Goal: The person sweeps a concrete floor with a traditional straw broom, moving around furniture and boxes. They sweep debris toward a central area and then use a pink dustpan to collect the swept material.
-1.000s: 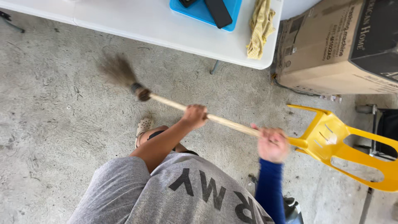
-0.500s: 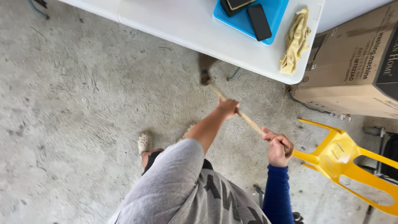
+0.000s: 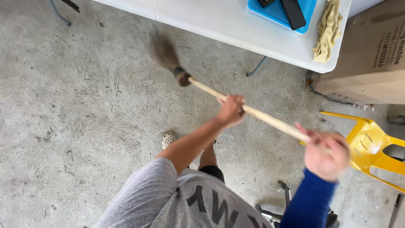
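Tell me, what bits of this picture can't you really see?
Head view only:
- Broom head: smeared by motion blur, so its bristles cannot be made out.
- Right hand: blurred, fingers unclear on the wooden handle.
- Blue tray and the dark things on it: cut off by the top edge.
- Cardboard box and yellow chair: cut off by the right edge.
- Left hand: sharp, gripping the handle.

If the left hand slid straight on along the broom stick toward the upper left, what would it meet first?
The left hand grips the wooden stick. Sliding on up the stick, it would first meet the dark binding where the blurred bristles begin. The bare stick between looks free, though depth is hard to judge.
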